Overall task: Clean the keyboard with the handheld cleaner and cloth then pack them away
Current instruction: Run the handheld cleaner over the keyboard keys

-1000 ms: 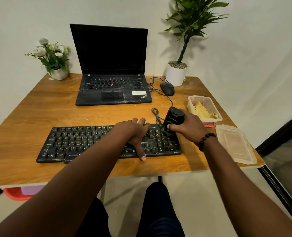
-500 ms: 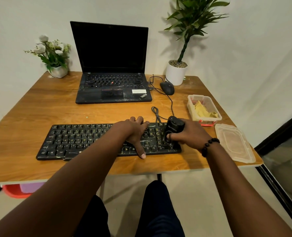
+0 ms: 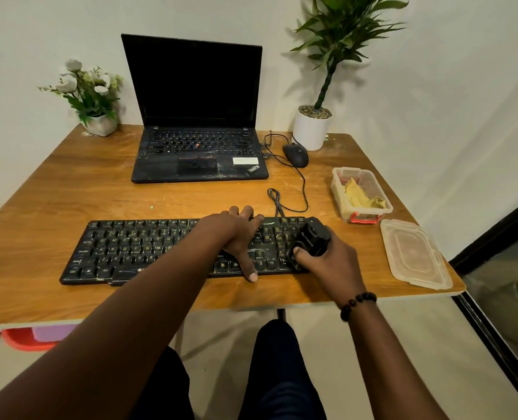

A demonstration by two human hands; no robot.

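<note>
From the head camera, the left hand lies flat across the right-of-middle part of the black keyboard, fingers spread and fairly straight, the thumb reaching down over the keyboard's near edge toward the person. Just to its right, the right hand curls its fingers and thumb round the black handheld cleaner, which is tilted and set down on the keys at the keyboard's right end; a dark beaded bracelet sits on that wrist. The keyboard rests on the wooden table, its cable looping just beyond the left hand's fingertips. Beyond and to the right of the right hand stands a clear plastic container with red clips, and a crumpled yellow cloth lies inside it. The container's clear lid lies flat on the table just right of the right hand, close to the table's edge. Farther beyond the hands an open black laptop shows a dark screen, with a black mouse beside it on the right-hand side. A tall green plant in a white pot stands beyond the mouse, and a small pot of white flowers stands far off beyond the left hand.
</note>
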